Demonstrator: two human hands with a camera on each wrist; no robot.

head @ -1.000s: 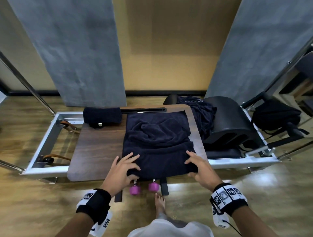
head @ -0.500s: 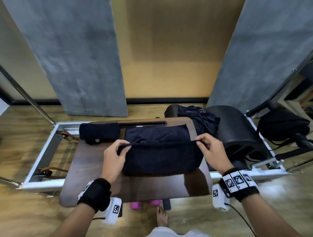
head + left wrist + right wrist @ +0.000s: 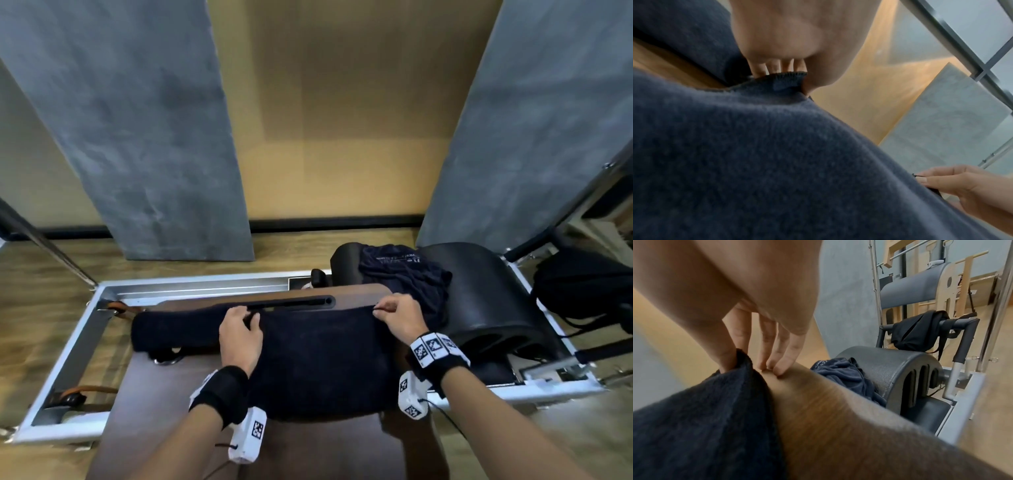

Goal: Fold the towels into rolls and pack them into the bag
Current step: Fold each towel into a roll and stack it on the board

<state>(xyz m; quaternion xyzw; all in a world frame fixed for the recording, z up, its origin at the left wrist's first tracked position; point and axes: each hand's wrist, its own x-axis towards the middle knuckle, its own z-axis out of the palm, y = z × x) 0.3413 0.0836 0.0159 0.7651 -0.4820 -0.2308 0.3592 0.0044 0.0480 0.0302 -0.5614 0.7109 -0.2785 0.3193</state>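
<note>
A dark navy towel (image 3: 322, 359) lies folded on the brown wooden board (image 3: 157, 394). My left hand (image 3: 251, 318) pinches its far left corner, and the left wrist view shows the hem (image 3: 789, 76) held between thumb and fingers. My right hand (image 3: 378, 310) pinches the far right corner (image 3: 740, 360), with its other fingertips (image 3: 777, 369) touching the board (image 3: 838, 418). A rolled dark towel (image 3: 171, 330) lies just left of my left hand. A black bag (image 3: 582, 287) hangs on a padded bar at the far right.
A heap of dark blue cloth (image 3: 404, 277) rests against a black padded barrel (image 3: 479, 301) right of the board. A metal frame (image 3: 68, 359) surrounds the board, with brown straps at its left. Grey wall panels stand behind.
Both hands lifted the towel's near edge and carried it over to the far edge, folding the towel in half. The head view moved closer to the board.
</note>
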